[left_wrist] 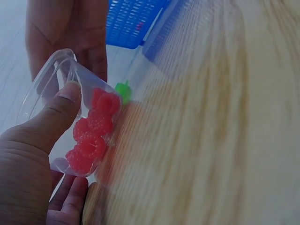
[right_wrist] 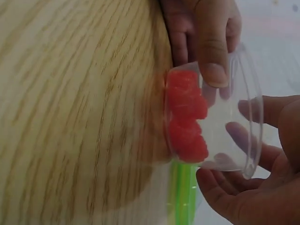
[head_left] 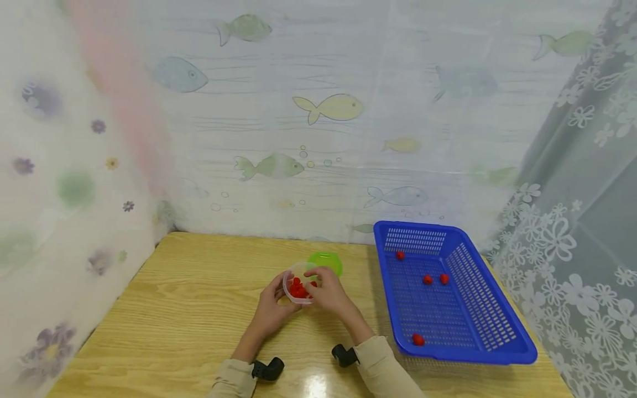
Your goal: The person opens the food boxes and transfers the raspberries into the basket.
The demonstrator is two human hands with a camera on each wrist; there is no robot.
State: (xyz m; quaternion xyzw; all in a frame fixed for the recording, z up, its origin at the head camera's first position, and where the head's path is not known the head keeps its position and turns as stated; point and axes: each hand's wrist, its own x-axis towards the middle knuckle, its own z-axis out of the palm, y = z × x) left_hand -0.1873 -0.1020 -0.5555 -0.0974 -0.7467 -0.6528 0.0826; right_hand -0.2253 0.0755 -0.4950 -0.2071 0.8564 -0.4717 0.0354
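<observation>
A small clear plastic tub (head_left: 301, 270) holding several red raspberries (head_left: 298, 291) sits near the middle of the wooden table. My left hand (head_left: 275, 310) grips it from the left, thumb against the near wall and fingers around the far side. On the tub's other side is my right hand (head_left: 329, 292), its thumb and forefinger apart over the mouth, with no berry visible between them. In the right wrist view, its fingertips (right_wrist: 236, 133) overlap the clear wall by the rim. A bright green lid (head_left: 332, 261) lies just behind the tub.
A blue perforated plastic basket (head_left: 390, 309) stands to the right, with several loose raspberries (head_left: 428, 280) spread over its floor. Fish-patterned sheeting (head_left: 328, 182) hangs behind the table (head_left: 189, 309), and a lacy curtain borders the right side.
</observation>
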